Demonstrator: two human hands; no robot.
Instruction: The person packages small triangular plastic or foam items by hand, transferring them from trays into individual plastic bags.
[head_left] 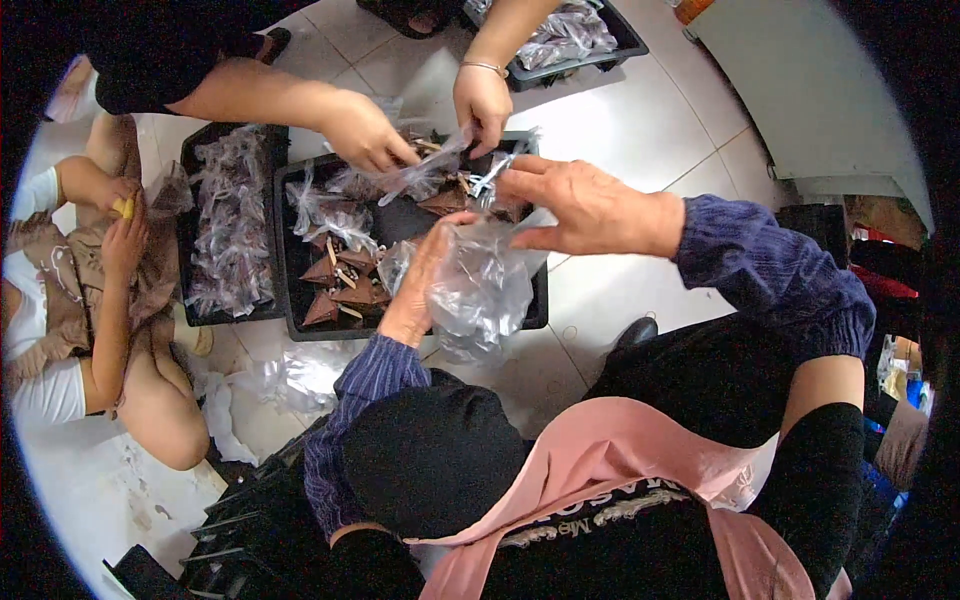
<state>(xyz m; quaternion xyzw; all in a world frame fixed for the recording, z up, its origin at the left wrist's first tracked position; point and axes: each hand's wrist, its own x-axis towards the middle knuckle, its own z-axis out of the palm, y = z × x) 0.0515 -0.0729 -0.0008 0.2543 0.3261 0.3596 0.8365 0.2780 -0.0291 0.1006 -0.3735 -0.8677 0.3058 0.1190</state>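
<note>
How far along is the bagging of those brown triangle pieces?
Partway, it seems. Done: the left tray is heaped with filled clear bags, and a far tray holds more. In hand: the left hand holds an open bag while the right hand hovers above it; a co-worker's hands handle another. Left: loose triangles lie in the middle tray.
</note>
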